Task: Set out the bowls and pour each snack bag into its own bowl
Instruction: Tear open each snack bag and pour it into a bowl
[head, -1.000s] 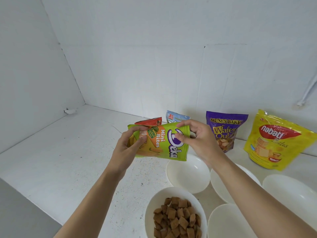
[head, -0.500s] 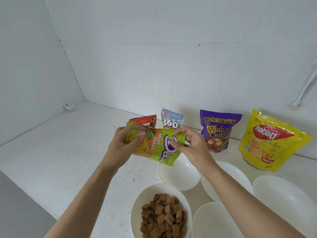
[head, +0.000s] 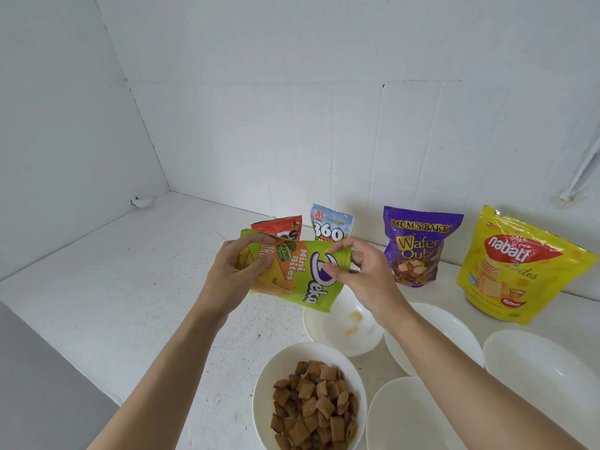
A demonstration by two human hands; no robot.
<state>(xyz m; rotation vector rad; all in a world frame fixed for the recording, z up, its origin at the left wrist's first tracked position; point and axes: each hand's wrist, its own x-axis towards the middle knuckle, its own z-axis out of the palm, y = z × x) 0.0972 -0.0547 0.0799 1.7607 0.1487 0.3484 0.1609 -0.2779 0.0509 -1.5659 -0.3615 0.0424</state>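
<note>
Green Deka Mini Bites bag (head: 298, 274) held sideways in both hands, above a white bowl (head: 316, 332).
The left hand (head: 233, 271) has its grip curled round the bag's left end, and the right hand (head: 363, 274) has a pinching grip on the right edge. Two yellow pieces (head: 352, 323) lie in the bowl on the surface (head: 130, 303).

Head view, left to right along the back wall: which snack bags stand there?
red snack bag → blue-and-white "360" pouch → purple Mum's Bake wafer bag → yellow Nabati wafer bag. The green Deka bag, held in front of the red one, is left out.
</note>
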